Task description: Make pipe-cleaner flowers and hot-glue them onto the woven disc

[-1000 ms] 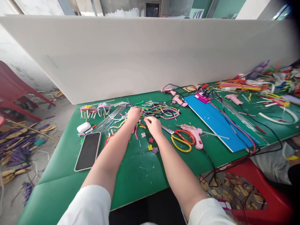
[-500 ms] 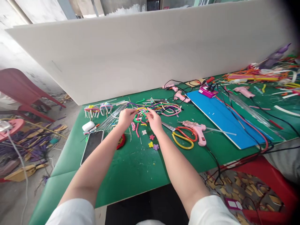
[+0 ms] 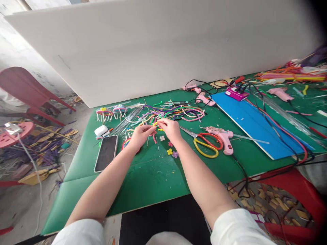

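My left hand (image 3: 142, 134) and my right hand (image 3: 170, 129) meet over the green table (image 3: 153, 180), fingertips pinched together. Between them shows a short yellow fuzzy stem (image 3: 155, 124), like a pipe cleaner; its ends are hidden by my fingers. Behind my hands lies a tangle of coloured pipe cleaners (image 3: 190, 114). Small flower shapes sit near my right wrist: a white flower (image 3: 162, 138), a yellow flower (image 3: 169, 151) and a purple flower (image 3: 175, 154) among them. A round rainbow-striped piece (image 3: 125, 143) is partly covered by my left hand.
Scissors (image 3: 207, 148) and a pink glue gun (image 3: 226, 141) lie to the right, beside a blue board (image 3: 255, 126) crossed by cables. At left are a phone (image 3: 106, 153), a white case (image 3: 101, 130) and clear sticks (image 3: 127, 121). A tall white panel (image 3: 153, 51) stands behind.
The camera view has tilted down and shifted slightly left. My hands have come closer together and nearer to me, still pinching the yellow stem; the green strand no longer shows plainly between my fingers.
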`<state>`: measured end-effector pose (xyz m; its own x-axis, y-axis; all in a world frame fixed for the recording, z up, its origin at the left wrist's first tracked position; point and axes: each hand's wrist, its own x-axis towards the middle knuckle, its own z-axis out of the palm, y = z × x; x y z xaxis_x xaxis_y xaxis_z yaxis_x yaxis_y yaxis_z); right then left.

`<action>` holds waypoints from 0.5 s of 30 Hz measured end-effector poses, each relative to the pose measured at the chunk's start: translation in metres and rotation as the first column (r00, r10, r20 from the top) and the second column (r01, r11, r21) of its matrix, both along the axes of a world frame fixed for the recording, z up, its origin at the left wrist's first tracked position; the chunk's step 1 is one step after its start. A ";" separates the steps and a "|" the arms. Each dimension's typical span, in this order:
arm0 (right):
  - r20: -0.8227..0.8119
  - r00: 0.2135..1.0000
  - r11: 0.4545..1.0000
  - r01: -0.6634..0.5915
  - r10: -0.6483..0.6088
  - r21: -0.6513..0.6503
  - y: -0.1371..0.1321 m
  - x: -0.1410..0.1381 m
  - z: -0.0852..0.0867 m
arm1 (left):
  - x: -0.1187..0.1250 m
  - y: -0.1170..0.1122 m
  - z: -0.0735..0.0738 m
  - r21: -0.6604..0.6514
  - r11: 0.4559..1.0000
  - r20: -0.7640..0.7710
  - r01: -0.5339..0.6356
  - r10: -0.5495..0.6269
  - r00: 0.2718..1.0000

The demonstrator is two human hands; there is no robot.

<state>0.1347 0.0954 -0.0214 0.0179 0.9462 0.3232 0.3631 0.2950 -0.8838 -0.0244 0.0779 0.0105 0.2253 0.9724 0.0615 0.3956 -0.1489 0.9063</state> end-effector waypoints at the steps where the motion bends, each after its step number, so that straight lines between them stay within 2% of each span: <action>1: 0.029 1.000 1.000 0.007 -0.008 0.010 -0.001 0.000 0.001 | 0.000 0.000 -0.002 -0.008 1.000 0.031 -0.026 0.026 0.999; 6: 0.114 0.994 1.000 -0.006 0.005 0.012 0.001 -0.002 0.004 | -0.004 -0.001 -0.011 0.084 0.991 -0.020 -0.106 0.108 0.994; 10: 0.103 0.995 1.000 0.020 -0.018 -0.014 0.000 -0.002 0.006 | -0.006 -0.001 -0.015 0.071 0.993 -0.009 -0.095 0.096 0.995; 12: 0.114 0.993 0.999 0.036 -0.037 0.016 0.000 -0.001 0.007 | -0.007 -0.001 -0.015 0.061 0.994 -0.003 -0.087 0.088 0.996; 15: 0.181 0.983 0.997 -0.007 -0.008 0.078 -0.001 0.001 0.008 | -0.008 0.000 -0.016 0.054 0.996 -0.002 -0.073 0.074 0.997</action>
